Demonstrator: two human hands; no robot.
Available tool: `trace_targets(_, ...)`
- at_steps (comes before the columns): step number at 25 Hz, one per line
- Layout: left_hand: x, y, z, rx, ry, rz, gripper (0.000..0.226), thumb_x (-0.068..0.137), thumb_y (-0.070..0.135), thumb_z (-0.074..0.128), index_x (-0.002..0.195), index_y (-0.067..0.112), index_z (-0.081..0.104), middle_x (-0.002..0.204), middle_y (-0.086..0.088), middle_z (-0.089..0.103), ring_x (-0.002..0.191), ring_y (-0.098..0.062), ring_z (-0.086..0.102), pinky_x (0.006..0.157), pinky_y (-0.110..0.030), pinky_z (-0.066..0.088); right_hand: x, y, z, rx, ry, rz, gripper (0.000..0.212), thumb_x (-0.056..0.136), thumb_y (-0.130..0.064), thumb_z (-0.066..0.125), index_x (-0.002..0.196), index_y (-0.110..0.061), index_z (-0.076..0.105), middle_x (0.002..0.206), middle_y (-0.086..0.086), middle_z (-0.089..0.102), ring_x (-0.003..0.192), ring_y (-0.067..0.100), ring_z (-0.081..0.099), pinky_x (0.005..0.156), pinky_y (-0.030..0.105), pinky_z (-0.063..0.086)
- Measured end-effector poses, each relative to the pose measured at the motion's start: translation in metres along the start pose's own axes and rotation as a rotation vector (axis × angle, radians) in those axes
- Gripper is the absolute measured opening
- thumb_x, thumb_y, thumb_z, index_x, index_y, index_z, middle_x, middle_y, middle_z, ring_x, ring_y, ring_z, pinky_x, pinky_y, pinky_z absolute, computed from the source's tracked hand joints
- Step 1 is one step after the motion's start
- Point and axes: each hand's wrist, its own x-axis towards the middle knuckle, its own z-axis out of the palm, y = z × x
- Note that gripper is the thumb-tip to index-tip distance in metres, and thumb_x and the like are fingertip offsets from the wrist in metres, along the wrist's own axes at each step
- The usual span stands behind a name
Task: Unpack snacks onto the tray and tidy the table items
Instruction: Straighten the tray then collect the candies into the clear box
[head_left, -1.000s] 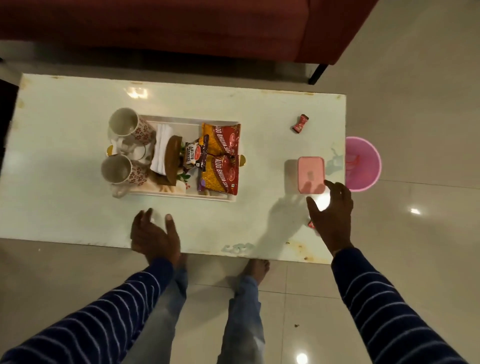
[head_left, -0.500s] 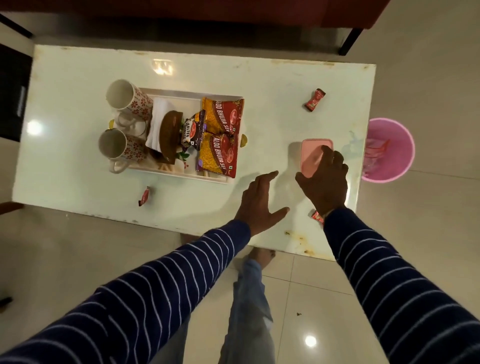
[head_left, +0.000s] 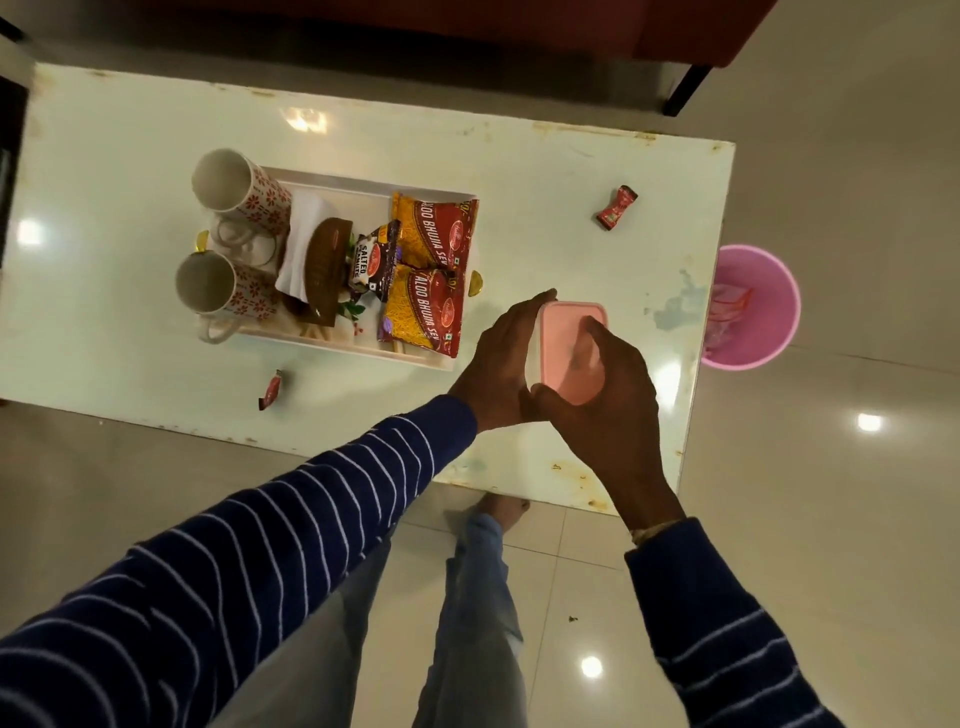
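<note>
— How far along, reading left to right?

— Mostly unpacked, by the look of it. Far left on the tray (head_left: 332, 179): two patterned mugs (head_left: 236, 189), tipped toward the camera, both apparently empty inside. Next, white napkins (head_left: 306, 218) under a brown holder (head_left: 327, 267). Then a dark packet marked "salted" (head_left: 371, 262), and two red-and-yellow sev packets (head_left: 434, 228) stacked at the tray's right end.

— Anything left loose on the table (head_left: 519, 171)?

— Yes. One small red wrapper (head_left: 271, 389) just in front of the tray, near the front edge; another red wrapper (head_left: 615, 207) well apart, toward the far right corner. Both probably still to be tidied.

— And the hands?

— Both clamped on a pink-lidded box (head_left: 566, 332), held just right of the tray, above the tabletop. Left hand (head_left: 498, 364) curled round its left side, thumb up along the edge. Right hand (head_left: 608, 384) wrapped over the right side, fingers lying across the lid. Lid on. Contents hidden, so impossible to say what is inside.

— Likely step?

— Probably opening the box, or moving it toward the tray; hard to judge which.

— Furthest right?

— A pink bin (head_left: 779, 291) on the floor, just beside the table's end, with some crumpled reddish wrapping inside. Exact contents unclear.
</note>
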Motion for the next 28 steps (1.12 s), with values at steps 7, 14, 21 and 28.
trace_targets(7, -0.034, -0.007, -0.032, 0.0, 0.006, 0.016, 0.107, 0.057, 0.037, 0.093, 0.142, 0.005, 0.035, 0.14, -0.012, 0.046, 0.125, -0.012, 0.038, 0.1, -0.023, 0.037, -0.02, -0.027, 0.004, -0.055, -0.173, 0.028, 0.082, 0.075, -0.043, 0.079, 0.146, -0.026, 0.041, 0.147, 0.001, 0.05, 0.127, 0.029, 0.053, 0.1, 0.046, 0.048)
trace_targets(14, -0.054, -0.025, -0.08, -0.09, 0.002, -0.039, 0.104, 0.054, 0.046, 0.093, 0.136, 0.025, 0.033, 0.13, 0.012, 0.045, 0.113, 0.012, 0.04, 0.086, 0.003, 0.037, -0.017, -0.056, -0.009, 0.496, -0.272, 0.159, 0.052, 0.084, -0.031, 0.055, 0.135, -0.029, 0.054, 0.131, 0.0, 0.063, 0.112, 0.023, 0.064, 0.08, 0.033, 0.059)
trace_targets(21, -0.063, -0.041, -0.114, -0.165, 0.055, -0.043, 0.105, 0.056, 0.05, 0.092, 0.14, 0.035, 0.031, 0.134, 0.026, 0.043, 0.126, 0.002, 0.044, 0.098, -0.009, 0.043, -0.011, -0.037, 0.004, 0.7, 0.038, 0.339, 0.03, 0.1, -0.015, 0.044, 0.104, -0.032, 0.068, 0.12, 0.006, 0.066, 0.108, 0.031, 0.065, 0.065, 0.021, 0.057)
trace_targets(28, -0.069, -0.053, -0.122, -0.113, 0.052, -0.041, 0.115, 0.055, 0.05, 0.092, 0.145, 0.037, 0.022, 0.141, 0.031, 0.032, 0.129, 0.017, 0.029, 0.099, 0.001, 0.031, 0.008, 0.024, 0.025, 0.725, 0.09, 0.572, 0.019, 0.097, -0.007, 0.054, 0.113, -0.013, 0.062, 0.113, 0.011, 0.067, 0.103, 0.029, 0.067, 0.066, 0.021, 0.056)
